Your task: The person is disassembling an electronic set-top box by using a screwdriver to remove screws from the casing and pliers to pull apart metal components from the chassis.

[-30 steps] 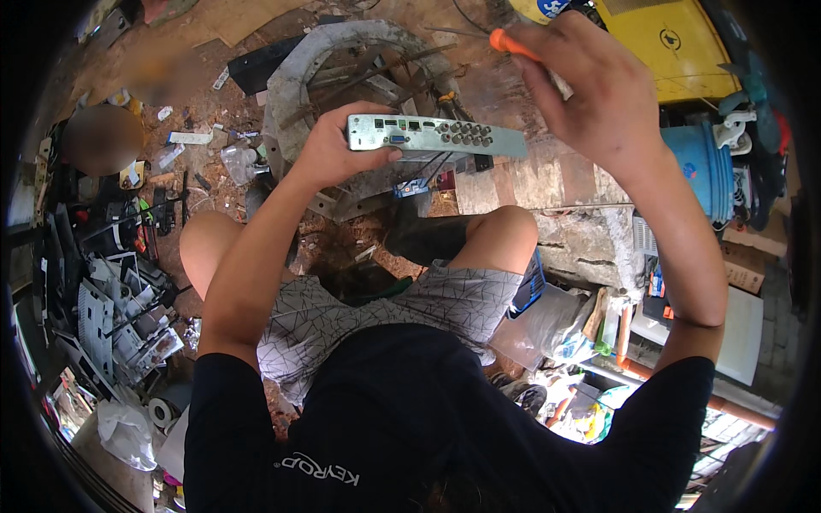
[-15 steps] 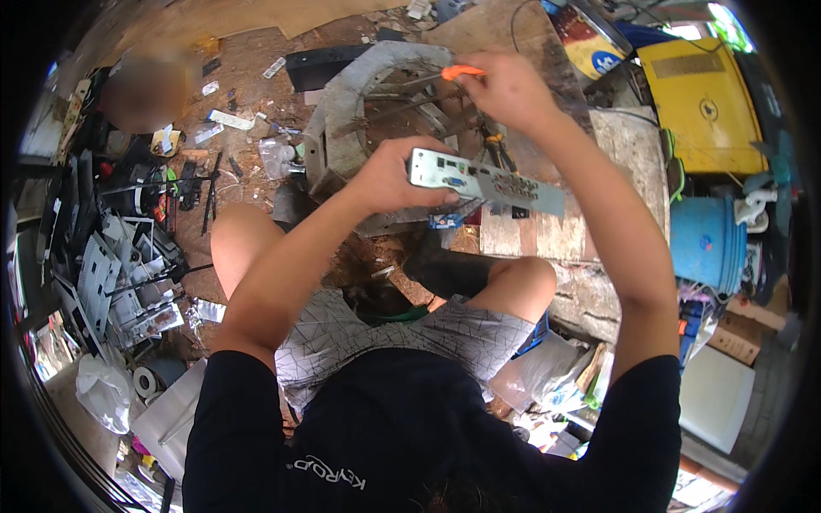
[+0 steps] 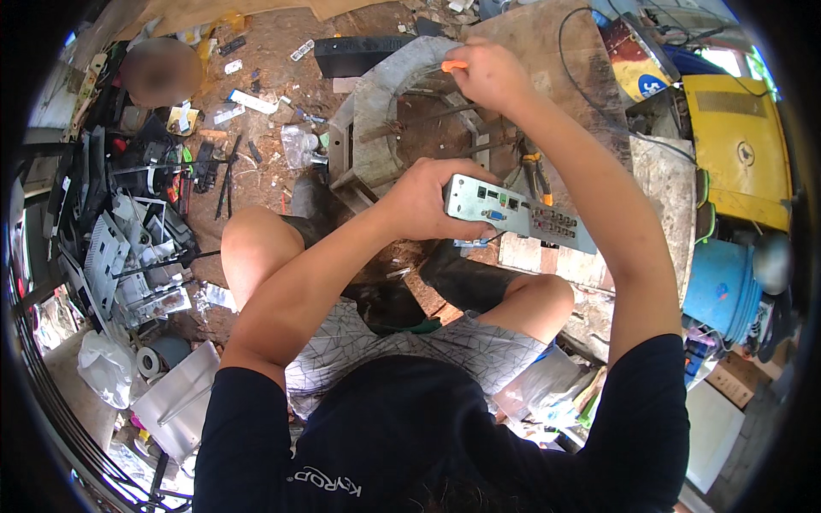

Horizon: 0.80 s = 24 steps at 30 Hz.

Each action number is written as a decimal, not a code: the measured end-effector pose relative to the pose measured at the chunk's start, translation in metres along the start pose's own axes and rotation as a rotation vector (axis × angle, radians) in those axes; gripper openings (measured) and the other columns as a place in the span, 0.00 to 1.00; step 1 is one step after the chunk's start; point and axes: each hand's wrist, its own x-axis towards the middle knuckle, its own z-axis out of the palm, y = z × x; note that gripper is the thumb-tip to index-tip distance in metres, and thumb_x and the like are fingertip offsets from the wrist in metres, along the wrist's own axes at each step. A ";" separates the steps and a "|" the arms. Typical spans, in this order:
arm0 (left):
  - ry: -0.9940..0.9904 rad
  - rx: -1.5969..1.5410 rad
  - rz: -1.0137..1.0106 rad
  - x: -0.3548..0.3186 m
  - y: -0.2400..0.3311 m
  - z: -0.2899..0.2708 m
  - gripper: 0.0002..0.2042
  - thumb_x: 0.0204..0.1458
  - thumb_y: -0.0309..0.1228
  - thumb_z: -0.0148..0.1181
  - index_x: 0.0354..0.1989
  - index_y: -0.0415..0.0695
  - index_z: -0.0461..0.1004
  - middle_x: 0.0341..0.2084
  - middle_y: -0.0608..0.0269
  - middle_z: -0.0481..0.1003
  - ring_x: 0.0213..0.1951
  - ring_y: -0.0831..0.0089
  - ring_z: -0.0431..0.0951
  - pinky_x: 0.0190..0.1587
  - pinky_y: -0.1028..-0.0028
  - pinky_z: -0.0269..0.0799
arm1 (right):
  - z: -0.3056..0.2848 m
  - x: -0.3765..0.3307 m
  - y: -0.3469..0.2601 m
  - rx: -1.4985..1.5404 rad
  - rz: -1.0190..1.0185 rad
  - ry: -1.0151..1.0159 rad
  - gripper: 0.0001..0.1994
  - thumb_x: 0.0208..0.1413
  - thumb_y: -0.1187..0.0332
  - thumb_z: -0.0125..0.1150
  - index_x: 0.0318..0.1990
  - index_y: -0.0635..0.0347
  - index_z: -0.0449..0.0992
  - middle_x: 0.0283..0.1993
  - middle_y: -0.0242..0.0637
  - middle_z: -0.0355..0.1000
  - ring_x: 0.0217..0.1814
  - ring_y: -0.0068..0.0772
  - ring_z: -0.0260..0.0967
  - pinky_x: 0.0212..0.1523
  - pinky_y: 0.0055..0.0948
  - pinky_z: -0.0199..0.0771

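Note:
My left hand (image 3: pixel 436 198) grips one end of a silver metal port panel (image 3: pixel 522 214) from an electronic device. The panel has a blue video socket and rows of round connectors, and tilts down to the right. My right hand (image 3: pixel 496 75) is closed around an orange-handled tool, apparently a screwdriver (image 3: pixel 454 66); its shaft is hard to make out. That hand is raised beyond the panel, apart from it, near the far rim of a worn octagonal frame (image 3: pixel 369 141) with an open middle. Orange-and-black pliers (image 3: pixel 539 177) lie beside the frame.
Scrap metal and plastic parts (image 3: pixel 141 256) pile up at left. Small debris and a black bar-shaped case (image 3: pixel 355 56) lie on the ground ahead. A yellow box (image 3: pixel 740 145), a blue bucket (image 3: pixel 725 286) and a black cable (image 3: pixel 564 64) are at right. My bent legs flank the work spot.
The whole view has shifted, with surroundings sliding rightward. My left hand still holds the panel, which sits slightly lower and farther right. The right hand keeps the orange-handled screwdriver raised.

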 end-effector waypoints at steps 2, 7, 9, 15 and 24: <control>0.015 -0.020 0.002 -0.001 0.000 0.000 0.27 0.35 0.34 0.79 0.47 0.41 0.79 0.36 0.61 0.82 0.37 0.75 0.83 0.44 0.73 0.77 | 0.006 -0.007 -0.006 0.002 -0.037 -0.021 0.09 0.53 0.67 0.62 0.42 0.53 0.81 0.38 0.43 0.74 0.39 0.51 0.75 0.41 0.45 0.77; 0.017 -0.025 -0.003 -0.002 0.001 -0.001 0.26 0.35 0.34 0.79 0.46 0.42 0.79 0.34 0.60 0.83 0.36 0.74 0.83 0.43 0.73 0.77 | 0.013 -0.018 -0.026 -0.058 -0.082 -0.209 0.13 0.56 0.65 0.62 0.48 0.53 0.79 0.42 0.42 0.72 0.41 0.50 0.75 0.41 0.45 0.78; 0.007 -0.038 -0.006 -0.002 0.000 0.000 0.26 0.35 0.34 0.79 0.46 0.42 0.79 0.34 0.60 0.83 0.36 0.74 0.83 0.44 0.73 0.77 | 0.017 -0.014 -0.022 -0.077 -0.039 -0.229 0.15 0.56 0.64 0.61 0.51 0.52 0.77 0.44 0.42 0.73 0.42 0.50 0.75 0.42 0.46 0.78; 0.047 -0.019 0.019 0.000 -0.003 0.002 0.27 0.35 0.34 0.79 0.47 0.41 0.79 0.34 0.61 0.82 0.37 0.75 0.82 0.44 0.74 0.77 | -0.027 -0.021 0.014 0.086 0.192 0.013 0.25 0.57 0.56 0.64 0.61 0.52 0.71 0.51 0.44 0.75 0.47 0.48 0.77 0.46 0.42 0.78; -0.098 -0.087 -0.032 -0.004 -0.003 0.000 0.31 0.35 0.24 0.77 0.53 0.39 0.74 0.52 0.55 0.77 0.54 0.69 0.77 0.58 0.68 0.71 | -0.006 -0.222 0.116 0.232 0.867 -0.535 0.50 0.41 0.40 0.73 0.66 0.68 0.63 0.55 0.61 0.72 0.59 0.57 0.71 0.58 0.40 0.72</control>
